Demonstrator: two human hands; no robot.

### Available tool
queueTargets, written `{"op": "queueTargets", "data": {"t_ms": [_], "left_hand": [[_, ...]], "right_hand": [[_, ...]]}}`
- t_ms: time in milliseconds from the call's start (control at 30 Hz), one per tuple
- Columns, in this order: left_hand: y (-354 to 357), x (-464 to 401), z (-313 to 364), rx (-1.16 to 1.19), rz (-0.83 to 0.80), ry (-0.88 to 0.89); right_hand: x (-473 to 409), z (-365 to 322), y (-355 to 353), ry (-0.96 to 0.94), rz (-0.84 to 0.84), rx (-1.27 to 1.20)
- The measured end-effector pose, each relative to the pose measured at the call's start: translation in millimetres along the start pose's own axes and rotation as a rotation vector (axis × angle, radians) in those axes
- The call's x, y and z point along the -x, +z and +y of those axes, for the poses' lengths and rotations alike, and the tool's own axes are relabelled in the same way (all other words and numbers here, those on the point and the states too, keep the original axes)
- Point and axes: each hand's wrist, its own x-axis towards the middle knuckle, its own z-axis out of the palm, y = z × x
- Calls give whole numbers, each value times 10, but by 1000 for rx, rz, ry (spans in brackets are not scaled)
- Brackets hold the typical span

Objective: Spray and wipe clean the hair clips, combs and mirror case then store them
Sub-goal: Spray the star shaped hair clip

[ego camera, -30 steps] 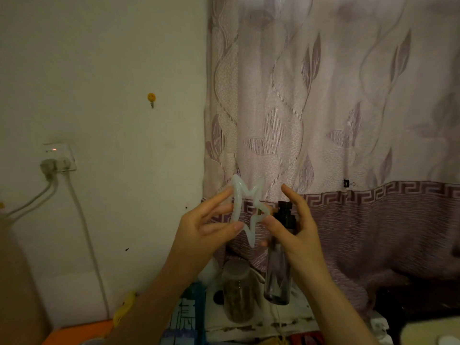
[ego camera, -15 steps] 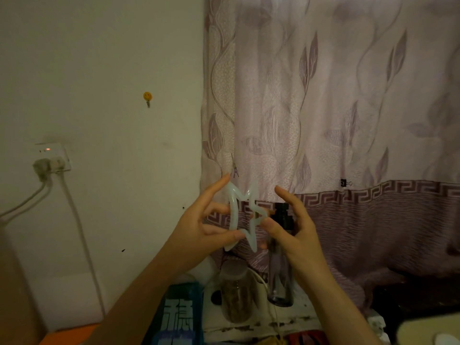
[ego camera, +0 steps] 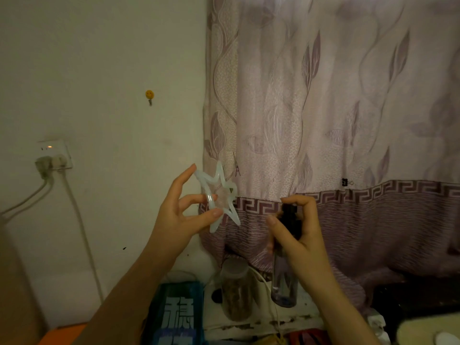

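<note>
Mid-frame, the left hand (ego camera: pixel 179 215) pinches a pale star-shaped hair clip (ego camera: pixel 219 195); the right hand (ego camera: pixel 298 227) grips a dark spray bottle (ego camera: pixel 285 270) beside it, forefinger over the nozzle. Spraying looks under way; wiping and storing remain.

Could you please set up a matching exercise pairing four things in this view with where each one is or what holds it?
Things:
1. pale translucent star-shaped hair clip
2. dark clear spray bottle with a black nozzle
3. small yellow smiley wall hook
4. small black binder clip

Places:
A. on the bare wall, above the hands
B. pinched in the left hand
C. on the patterned curtain, right of the hands
D. gripped in the right hand, a finger on top of the nozzle

Pairs: 1-B, 2-D, 3-A, 4-C
</note>
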Motion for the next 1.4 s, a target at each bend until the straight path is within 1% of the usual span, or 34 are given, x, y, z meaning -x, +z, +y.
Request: {"op": "queueTargets", "data": {"t_ms": [200,433,600,767,867,1067,1267,1400], "left_hand": [[11,9,6,1,16,16],[15,18,-1,-25,5,12],[39,35,-7,6,-9,-3],[74,77,-15,1,-21,-16],[111,123,-31,-2,-43,-33],[196,244,-63,26,-124,-71],[246,316,-100,23,-199,-79],[267,357,-122,34,-213,-62]], "right_hand": [[20,29,23,-27,-3,86],[13,34,19,-43,15,125],[27,29,3,-12,2,97],[35,-14,1,65,-6,-1],[37,-32,2,100,-3,-59],[65,-63,-2,128,38,-21],[123,-76,-7,171,27,-30],[138,-76,-29,192,44,-38]]}}
